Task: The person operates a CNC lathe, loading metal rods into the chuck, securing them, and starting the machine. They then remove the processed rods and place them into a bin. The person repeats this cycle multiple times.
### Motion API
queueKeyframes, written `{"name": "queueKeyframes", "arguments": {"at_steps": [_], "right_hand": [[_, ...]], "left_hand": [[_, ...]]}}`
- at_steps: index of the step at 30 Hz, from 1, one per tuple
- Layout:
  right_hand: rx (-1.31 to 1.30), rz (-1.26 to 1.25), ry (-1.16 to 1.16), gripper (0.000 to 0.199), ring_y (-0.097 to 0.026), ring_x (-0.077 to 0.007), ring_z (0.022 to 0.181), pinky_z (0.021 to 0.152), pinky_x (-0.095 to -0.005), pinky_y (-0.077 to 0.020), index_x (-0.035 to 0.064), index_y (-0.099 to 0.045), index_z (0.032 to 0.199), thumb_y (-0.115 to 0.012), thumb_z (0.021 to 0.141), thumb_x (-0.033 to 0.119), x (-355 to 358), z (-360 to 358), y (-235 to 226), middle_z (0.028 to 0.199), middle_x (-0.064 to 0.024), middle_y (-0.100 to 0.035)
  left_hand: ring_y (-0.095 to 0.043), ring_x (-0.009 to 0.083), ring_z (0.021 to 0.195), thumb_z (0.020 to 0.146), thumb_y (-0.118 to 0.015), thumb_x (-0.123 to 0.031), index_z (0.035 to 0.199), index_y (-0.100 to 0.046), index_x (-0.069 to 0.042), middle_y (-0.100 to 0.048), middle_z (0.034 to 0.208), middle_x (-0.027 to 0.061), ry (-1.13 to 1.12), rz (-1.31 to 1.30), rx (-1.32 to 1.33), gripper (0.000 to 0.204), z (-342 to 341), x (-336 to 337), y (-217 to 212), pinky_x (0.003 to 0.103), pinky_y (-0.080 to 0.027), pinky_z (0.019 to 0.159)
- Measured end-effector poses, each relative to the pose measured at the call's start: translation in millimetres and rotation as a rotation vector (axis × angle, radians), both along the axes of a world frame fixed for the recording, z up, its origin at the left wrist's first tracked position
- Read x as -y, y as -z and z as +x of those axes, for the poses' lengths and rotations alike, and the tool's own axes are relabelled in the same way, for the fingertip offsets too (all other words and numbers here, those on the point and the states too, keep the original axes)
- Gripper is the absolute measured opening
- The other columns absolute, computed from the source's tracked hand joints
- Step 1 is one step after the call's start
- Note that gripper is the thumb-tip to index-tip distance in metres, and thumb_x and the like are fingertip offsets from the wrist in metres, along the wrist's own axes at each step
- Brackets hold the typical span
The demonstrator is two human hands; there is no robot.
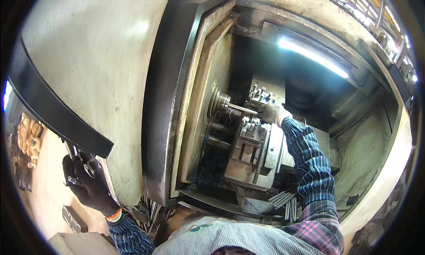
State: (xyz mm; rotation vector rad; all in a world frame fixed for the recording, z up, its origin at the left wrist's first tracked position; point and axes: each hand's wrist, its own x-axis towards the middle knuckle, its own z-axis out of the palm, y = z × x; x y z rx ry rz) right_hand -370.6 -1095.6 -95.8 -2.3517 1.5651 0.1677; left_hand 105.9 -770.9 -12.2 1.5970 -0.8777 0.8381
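Centre frame: white-gloved right hand pinches a thin, stiff steel rod, likely oily, at the lathe chuck; black-gloved left hand grips a lever at lower left.

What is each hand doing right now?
Left hand: dark-gloved, closed on a small metal lever at the machine's side.
Right hand: pale-gloved, closed around the thin steel rod in the chuck.

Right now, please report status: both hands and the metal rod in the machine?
Right hand grips metal rod at the chuck. Left hand on lever outside. Tool block just below rod.
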Motion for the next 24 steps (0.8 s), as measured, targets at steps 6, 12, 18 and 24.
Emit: {"name": "queueKeyframes", "arguments": {"at_steps": [6,12,18,24], "right_hand": [[-0.007,0.087,0.015,0.055,-0.069,-0.0345,0.086,0.078,-0.0462,-0.0551,0.0007,-0.072,0.108,-0.058,0.093,0.052,15.6,106.6,-22.5,0.095,-0.0212,-0.071],[0.064,0.132,0.045,0.057,-0.066,-0.0255,0.076,0.073,-0.0430,-0.0522,0.0021,-0.072,0.107,-0.063,0.091,0.056,9.8,107.8,-23.3,0.079,-0.0113,-0.068],[0.264,0.176,0.153,0.091,-0.044,-0.0365,0.143,0.118,-0.0432,-0.0377,0.0051,-0.033,0.157,-0.063,0.091,0.060,4.4,78.8,-17.8,0.157,-0.0223,-0.041],[0.500,-0.196,0.407,0.072,-0.054,-0.0391,0.134,0.109,-0.0454,-0.0451,0.0130,-0.040,0.154,-0.061,0.095,0.051,-47.1,6.8,-21.7,0.148,-0.0237,-0.052]], "left_hand": [[-0.062,0.0246,0.114,0.099,-0.062,-0.005,0.119,-0.064,0.006,-0.059,0.134,0.0178,0.284,-0.234,-0.344,0.023,5.9,-6.3,1.6,0.034,-0.056,0.093],[-0.066,0.0166,0.101,0.102,-0.062,-0.012,0.126,-0.065,0.004,-0.069,0.118,0.0129,0.406,-0.285,-0.532,0.029,-21.1,2.3,-19.8,0.028,-0.055,0.086],[-0.068,0.0194,0.104,0.103,-0.060,-0.014,0.132,-0.061,0.004,-0.072,0.117,0.0139,0.354,-0.197,-0.380,0.034,-19.1,-3.5,-6.6,0.031,-0.056,0.087],[-0.070,0.0219,0.103,0.100,-0.059,0.002,0.125,-0.062,0.006,-0.071,0.114,0.0177,0.309,-0.052,-0.141,0.026,-50.9,-22.4,0.7,0.033,-0.057,0.090]]}}
